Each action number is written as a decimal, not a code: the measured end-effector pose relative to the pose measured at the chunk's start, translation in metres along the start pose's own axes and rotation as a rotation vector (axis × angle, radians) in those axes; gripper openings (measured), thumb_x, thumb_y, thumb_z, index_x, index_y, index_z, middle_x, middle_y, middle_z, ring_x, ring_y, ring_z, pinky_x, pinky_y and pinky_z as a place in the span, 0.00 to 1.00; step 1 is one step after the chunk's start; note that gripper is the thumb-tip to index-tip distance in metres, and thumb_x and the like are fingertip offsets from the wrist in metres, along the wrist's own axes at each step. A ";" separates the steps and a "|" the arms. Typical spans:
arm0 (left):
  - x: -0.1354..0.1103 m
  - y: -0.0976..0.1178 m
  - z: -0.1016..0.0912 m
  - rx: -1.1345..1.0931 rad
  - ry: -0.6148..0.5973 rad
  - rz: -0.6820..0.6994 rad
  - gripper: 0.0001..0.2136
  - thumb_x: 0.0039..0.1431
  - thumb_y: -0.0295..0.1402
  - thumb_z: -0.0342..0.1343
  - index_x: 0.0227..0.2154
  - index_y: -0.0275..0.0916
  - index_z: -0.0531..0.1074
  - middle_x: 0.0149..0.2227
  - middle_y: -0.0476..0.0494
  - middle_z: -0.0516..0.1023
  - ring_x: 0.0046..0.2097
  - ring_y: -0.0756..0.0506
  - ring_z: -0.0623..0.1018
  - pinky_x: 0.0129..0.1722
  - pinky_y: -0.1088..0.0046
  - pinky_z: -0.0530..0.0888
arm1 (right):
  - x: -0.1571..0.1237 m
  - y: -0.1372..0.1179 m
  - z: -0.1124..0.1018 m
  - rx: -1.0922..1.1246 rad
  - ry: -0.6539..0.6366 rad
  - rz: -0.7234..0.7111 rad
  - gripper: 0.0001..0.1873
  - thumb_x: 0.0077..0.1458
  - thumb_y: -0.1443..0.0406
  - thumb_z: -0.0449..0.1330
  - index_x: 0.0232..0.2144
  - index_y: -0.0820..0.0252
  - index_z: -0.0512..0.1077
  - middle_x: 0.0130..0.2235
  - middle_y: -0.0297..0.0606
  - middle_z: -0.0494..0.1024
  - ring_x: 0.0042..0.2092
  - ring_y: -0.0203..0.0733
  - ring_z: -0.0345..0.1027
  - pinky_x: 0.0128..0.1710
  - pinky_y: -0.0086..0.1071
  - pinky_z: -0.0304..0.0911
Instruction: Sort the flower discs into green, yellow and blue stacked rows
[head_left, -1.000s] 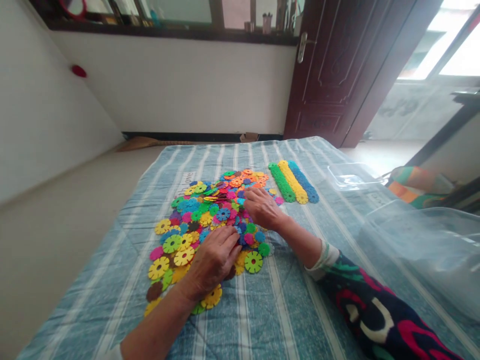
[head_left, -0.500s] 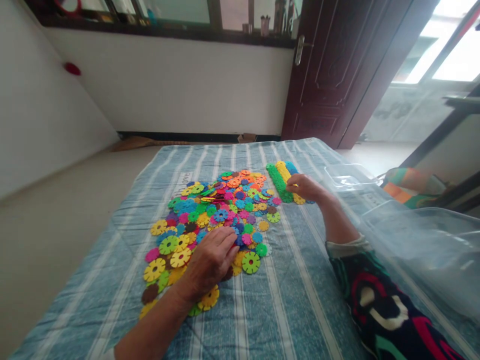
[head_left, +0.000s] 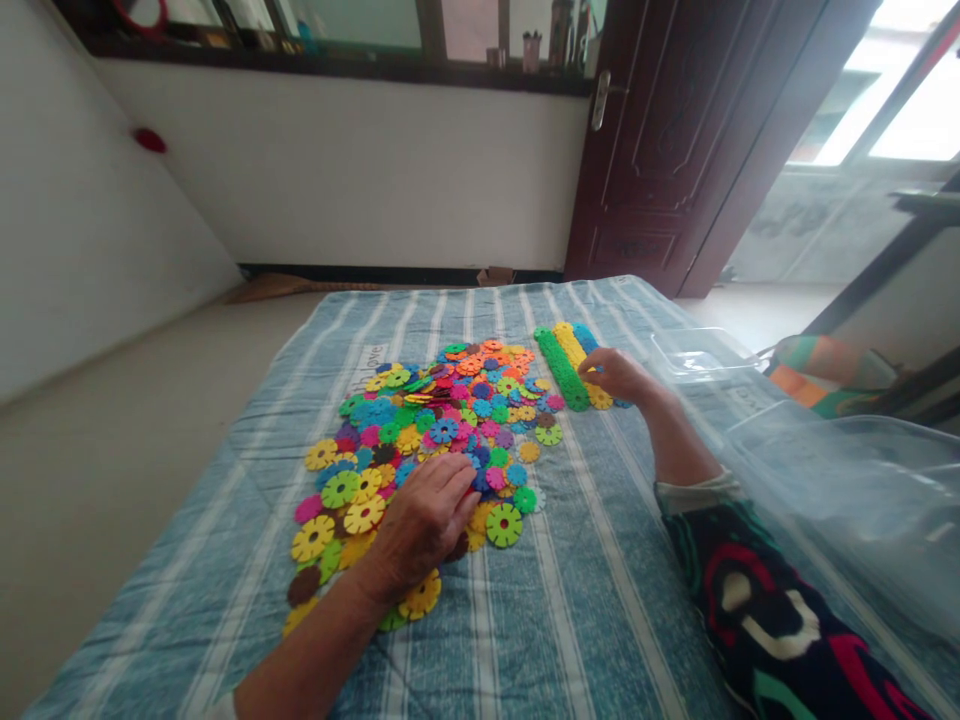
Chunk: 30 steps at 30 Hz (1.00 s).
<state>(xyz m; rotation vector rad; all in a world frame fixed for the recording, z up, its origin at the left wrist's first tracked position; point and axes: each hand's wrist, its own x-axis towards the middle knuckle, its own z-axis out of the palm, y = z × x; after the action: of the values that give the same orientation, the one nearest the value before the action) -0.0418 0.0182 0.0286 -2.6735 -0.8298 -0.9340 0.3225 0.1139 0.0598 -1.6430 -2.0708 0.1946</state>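
Note:
A loose heap of flower-shaped plastic discs in many colours is spread over the bed. My left hand rests on the near side of the heap, fingers curved and close together; a bit of red shows by the thumb, but what the fingers hold is hidden. To the right of the heap lie three neat rows of overlapping discs: a green row, a yellow row and a blue row. My right hand is over the yellow and blue rows, thumb and fingertips pinched; anything between them is too small to make out.
A clear plastic lid or shallow tray and a larger clear plastic box stand at the right. Blue striped cloth covers the surface. Beyond are a white wall, a dark red door and a broom on the floor.
The whole view has shifted very slightly. Both hands keep nearly the same places, left on the heap and right over the rows; no disc has visibly moved.

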 end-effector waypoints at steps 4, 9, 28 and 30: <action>0.000 0.001 0.000 -0.012 -0.023 -0.020 0.08 0.64 0.29 0.51 0.42 0.36 0.74 0.44 0.37 0.80 0.47 0.41 0.78 0.49 0.60 0.78 | 0.000 0.000 -0.002 0.006 -0.055 -0.019 0.08 0.48 0.68 0.65 0.34 0.59 0.80 0.39 0.40 0.80 0.43 0.45 0.73 0.47 0.40 0.65; 0.000 0.005 -0.002 -0.012 -0.041 -0.041 0.07 0.63 0.29 0.53 0.41 0.35 0.74 0.43 0.37 0.79 0.47 0.41 0.78 0.49 0.60 0.77 | 0.003 0.001 0.012 -0.084 -0.102 -0.149 0.19 0.37 0.67 0.72 0.37 0.59 0.79 0.39 0.40 0.77 0.48 0.50 0.68 0.50 0.43 0.62; -0.004 0.017 -0.004 -0.059 -0.191 -0.077 0.06 0.64 0.29 0.51 0.37 0.36 0.72 0.42 0.38 0.78 0.47 0.43 0.76 0.50 0.63 0.75 | -0.025 -0.097 0.021 0.123 -0.194 -0.270 0.10 0.50 0.62 0.66 0.38 0.56 0.79 0.40 0.40 0.81 0.41 0.46 0.75 0.42 0.38 0.68; -0.005 0.015 -0.005 -0.058 -0.182 -0.069 0.05 0.63 0.28 0.52 0.36 0.36 0.72 0.41 0.39 0.78 0.46 0.43 0.77 0.49 0.63 0.75 | -0.038 -0.119 0.028 0.158 -0.218 -0.351 0.09 0.52 0.63 0.65 0.38 0.55 0.78 0.40 0.39 0.82 0.42 0.46 0.75 0.42 0.38 0.69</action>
<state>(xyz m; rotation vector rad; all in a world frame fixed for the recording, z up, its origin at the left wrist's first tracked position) -0.0390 0.0025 0.0293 -2.8292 -0.9521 -0.7476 0.2115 0.0520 0.0718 -1.1871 -2.3981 0.4201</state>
